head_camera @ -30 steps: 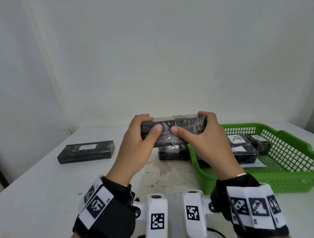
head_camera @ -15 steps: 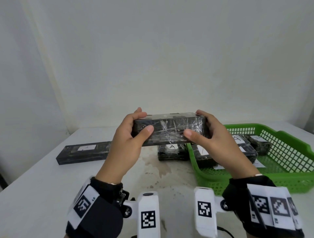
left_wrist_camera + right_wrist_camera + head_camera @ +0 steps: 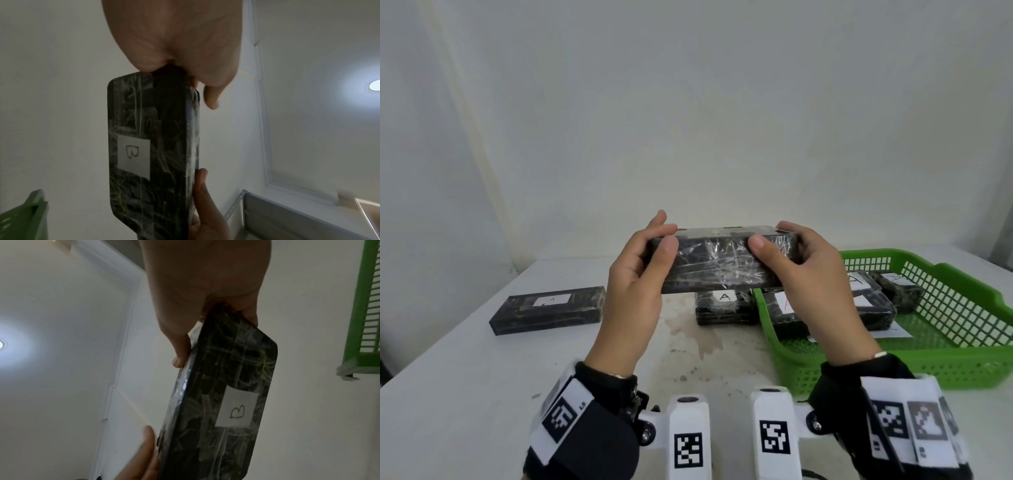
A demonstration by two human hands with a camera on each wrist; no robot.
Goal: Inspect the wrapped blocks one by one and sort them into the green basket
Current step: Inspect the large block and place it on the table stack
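Head view: we hold the wrapped block (image 3: 722,262) above the counter (image 3: 465,359), left hand (image 3: 633,284) and right hand (image 3: 811,277) each pinching one end. It seems rigid, its film slick; end grips suit it. The green basket (image 3: 962,363) sits right.

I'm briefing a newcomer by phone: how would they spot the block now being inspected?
Start at the green plastic basket on the white table. Left of it and raised above the table, both hands grip one dark film-wrapped block by its ends. Its white label reads B and faces away from the person; the labels readable on the resting blocks say A.
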